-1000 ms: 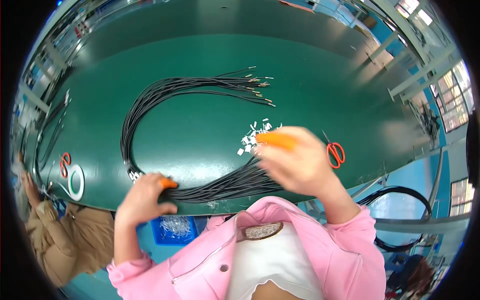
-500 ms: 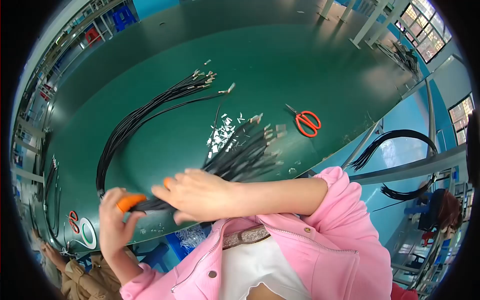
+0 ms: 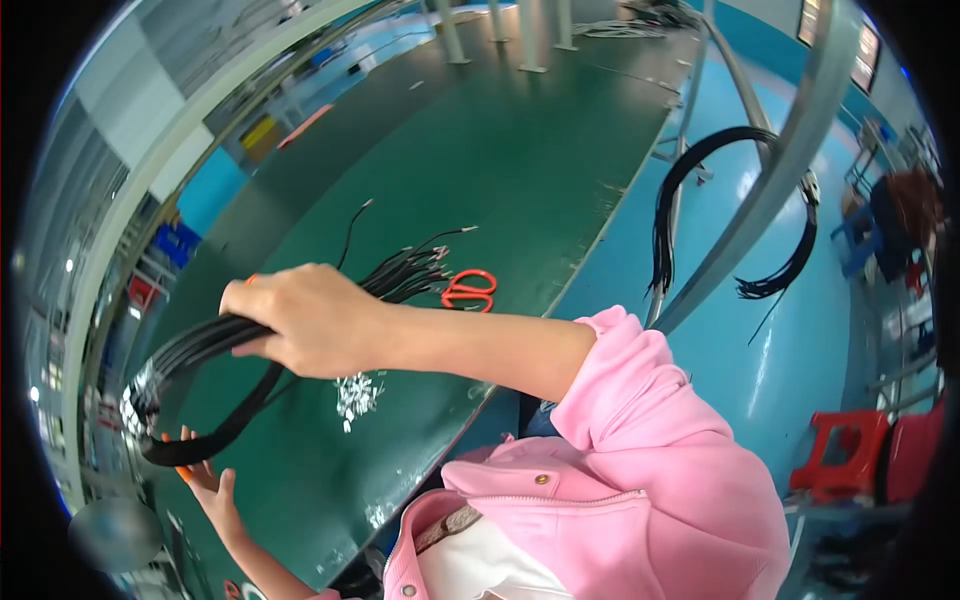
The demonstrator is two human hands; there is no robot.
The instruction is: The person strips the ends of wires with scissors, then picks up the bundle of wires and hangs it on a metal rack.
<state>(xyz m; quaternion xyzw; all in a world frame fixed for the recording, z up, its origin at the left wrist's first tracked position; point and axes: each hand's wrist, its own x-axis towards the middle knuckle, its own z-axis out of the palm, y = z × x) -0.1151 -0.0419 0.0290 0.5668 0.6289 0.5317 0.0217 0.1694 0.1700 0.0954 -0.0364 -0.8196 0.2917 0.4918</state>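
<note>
My right hand (image 3: 310,315) is wrapped round a bundle of black cables (image 3: 195,345), lifted at the left side of the green table. The bundle bends in a loop at the far left, where a shiny silver-looking part (image 3: 140,400) shows. Its loose ends fan out beyond my right hand, close to red-handled scissors (image 3: 470,290). My left hand (image 3: 207,488), with an orange finger cover, is under the loop's lower part; its fingers reach behind the cables and its thumb stands apart. Whether they touch the cables, I cannot tell.
Small white scraps (image 3: 357,398) lie on the green table (image 3: 480,190). To the right, black cable bundles (image 3: 690,180) hang over a metal rail (image 3: 745,215) beside the table edge. A red stool (image 3: 840,455) stands on the blue floor at lower right.
My view has turned to the right. My right hand has moved up and left along with the cables. My left hand has gone from gripping the bundle to spread fingers below it.
</note>
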